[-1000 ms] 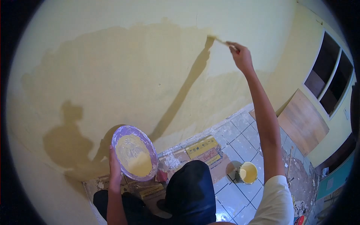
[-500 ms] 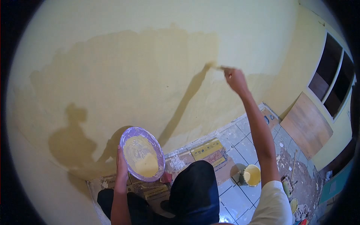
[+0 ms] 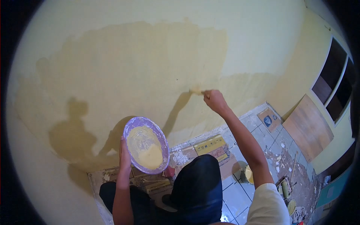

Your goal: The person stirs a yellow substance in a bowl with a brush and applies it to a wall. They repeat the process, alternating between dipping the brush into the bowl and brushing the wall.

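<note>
My right hand point(image 3: 215, 101) is closed round the handle of a paintbrush point(image 3: 197, 91), whose bristles are at the wall point(image 3: 150, 63). A darker yellow coat covers a broad patch of that wall, with paler areas above and to the right. Low on the left, my left hand point(image 3: 125, 153) grips the side of a purple basin point(image 3: 165, 144), tilted so its inside shows. Yellow paint point(image 3: 151, 156) pools in its lower part and smears the inner wall. The fingers under the basin are hidden.
Flattened cardboard point(image 3: 210, 146) lies along the wall's foot on the tiled floor point(image 3: 236, 195). A paint pot point(image 3: 246, 175) stands partly behind my right arm. Farther right are a wooden board point(image 3: 308, 127) leaning on the wall, scattered debris point(image 3: 287, 165) and a window point(image 3: 332, 77).
My right hand and the paintbrush have moved down and left along the wall. The basin stays in my left hand, slightly higher in view. My right arm now covers more of the paint pot.
</note>
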Motion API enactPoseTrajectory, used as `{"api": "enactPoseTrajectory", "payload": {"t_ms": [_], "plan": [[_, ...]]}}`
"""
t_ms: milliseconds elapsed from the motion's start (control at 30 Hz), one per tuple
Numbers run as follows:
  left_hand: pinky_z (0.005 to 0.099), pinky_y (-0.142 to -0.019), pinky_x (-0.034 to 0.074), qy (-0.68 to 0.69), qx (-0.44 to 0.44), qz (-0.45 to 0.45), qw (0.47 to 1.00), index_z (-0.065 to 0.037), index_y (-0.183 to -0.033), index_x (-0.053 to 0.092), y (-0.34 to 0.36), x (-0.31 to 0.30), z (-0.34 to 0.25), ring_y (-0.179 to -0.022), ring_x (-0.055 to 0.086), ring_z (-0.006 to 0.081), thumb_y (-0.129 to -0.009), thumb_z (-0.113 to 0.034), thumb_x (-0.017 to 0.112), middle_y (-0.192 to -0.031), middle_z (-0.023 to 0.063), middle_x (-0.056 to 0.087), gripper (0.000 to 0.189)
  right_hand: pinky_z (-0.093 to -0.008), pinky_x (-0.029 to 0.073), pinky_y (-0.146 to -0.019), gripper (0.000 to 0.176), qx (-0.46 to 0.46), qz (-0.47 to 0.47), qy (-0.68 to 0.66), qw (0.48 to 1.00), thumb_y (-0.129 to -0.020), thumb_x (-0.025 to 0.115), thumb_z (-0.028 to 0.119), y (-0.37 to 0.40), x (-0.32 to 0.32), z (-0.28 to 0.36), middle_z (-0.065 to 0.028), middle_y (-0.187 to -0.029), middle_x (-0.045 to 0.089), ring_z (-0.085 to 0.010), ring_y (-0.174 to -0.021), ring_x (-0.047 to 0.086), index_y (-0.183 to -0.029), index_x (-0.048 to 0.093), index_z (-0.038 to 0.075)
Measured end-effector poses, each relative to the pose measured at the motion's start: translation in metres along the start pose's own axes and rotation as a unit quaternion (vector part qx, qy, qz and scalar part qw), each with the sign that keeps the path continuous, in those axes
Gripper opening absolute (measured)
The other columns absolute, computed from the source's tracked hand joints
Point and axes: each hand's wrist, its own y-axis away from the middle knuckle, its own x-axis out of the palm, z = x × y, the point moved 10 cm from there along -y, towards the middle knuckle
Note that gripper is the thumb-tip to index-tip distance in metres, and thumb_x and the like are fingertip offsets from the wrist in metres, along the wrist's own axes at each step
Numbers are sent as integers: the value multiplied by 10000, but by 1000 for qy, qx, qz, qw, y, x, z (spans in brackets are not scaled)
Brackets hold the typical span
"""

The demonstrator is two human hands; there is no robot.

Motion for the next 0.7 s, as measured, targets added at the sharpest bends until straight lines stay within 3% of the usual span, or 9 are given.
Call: {"api": "enactPoseTrajectory", "payload": {"t_ms": [100, 133, 200, 333, 433, 467, 600, 667, 700], "plan": [[356, -1176, 323, 1, 7, 5, 1000, 15, -1549, 367, 2, 6, -7, -1407, 440, 244, -1096, -527, 325, -1538, 164, 450, 708, -486, 570, -816, 245, 17, 31, -22, 999, -833, 658, 118, -9, -1, -17, -245, -901, 712, -417, -857, 700, -1039, 778, 59], [355, -1176, 321, -6, 9, 2, 1000, 13, -1551, 365, 5, 7, -10, -1408, 438, 244, -1098, -524, 322, -1540, 164, 449, 704, -480, 575, -814, 246, -30, -28, -31, 999, -836, 657, 123, -23, -29, -7, -233, -894, 715, -411, -847, 700, -1042, 780, 70], [355, -1177, 320, -14, 8, -5, 1000, 10, -1553, 363, 7, 8, -9, -1410, 437, 245, -1099, -520, 320, -1542, 163, 447, 699, -475, 563, -700, 225, 32, -65, -15, 997, -859, 664, 144, -59, -84, -12, -217, -833, 707, -403, -753, 689, -1044, 782, 95], [359, -1162, 340, -25, 23, -18, 999, 25, -1531, 393, 6, 6, -7, -1375, 471, 244, -1092, -541, 328, -1513, 170, 476, 719, -434, 518, -610, 256, -11, -263, -10, 965, -901, 675, 184, -74, -204, 40, -214, -744, 668, -349, -642, 663, -1126, 749, 88], [360, -1155, 346, -24, 11, -18, 999, 34, -1517, 410, 8, 8, -9, -1362, 480, 243, -1086, -558, 336, -1501, 176, 486, 735, -439, 508, -610, 277, -21, -291, -104, 951, -906, 669, 161, -71, -208, 72, -229, -757, 665, -357, -643, 652, -1165, 733, 88], [360, -1153, 347, -30, 12, -16, 999, 37, -1512, 416, 8, 8, -12, -1359, 480, 243, -1084, -565, 341, -1498, 178, 487, 743, -366, 438, -544, 259, -55, -286, -78, 953, -915, 693, 138, -77, -182, 66, -168, -623, 545, -210, -524, 468, -1166, 744, 97], [358, -1150, 349, -25, 31, -6, 999, 33, -1516, 411, 13, 13, -23, -1356, 479, 245, -1082, -570, 344, -1493, 177, 491, 745, -425, 476, -585, 255, -49, -228, -84, 969, -875, 687, 97, -24, -69, 52, -234, -732, 630, -350, -587, 587, -1120, 756, 92], [359, -1151, 348, -10, 17, 0, 1000, 34, -1519, 403, 14, 13, -18, -1355, 479, 245, -1082, -570, 344, -1487, 180, 494, 748, -495, 537, -696, 227, -24, -78, -29, 996, -874, 643, 118, 1, 2, 32, -249, -814, 669, -416, -770, 666, -1066, 742, 48], [359, -1151, 348, -10, 22, -4, 1000, 34, -1519, 403, 11, 11, -15, -1355, 479, 245, -1082, -570, 344, -1487, 180, 494, 748, -495, 537, -696, 227, -29, -81, -33, 996, -874, 643, 118, 10, 4, 36, -249, -814, 669, -416, -770, 666, -1066, 742, 48]]}}
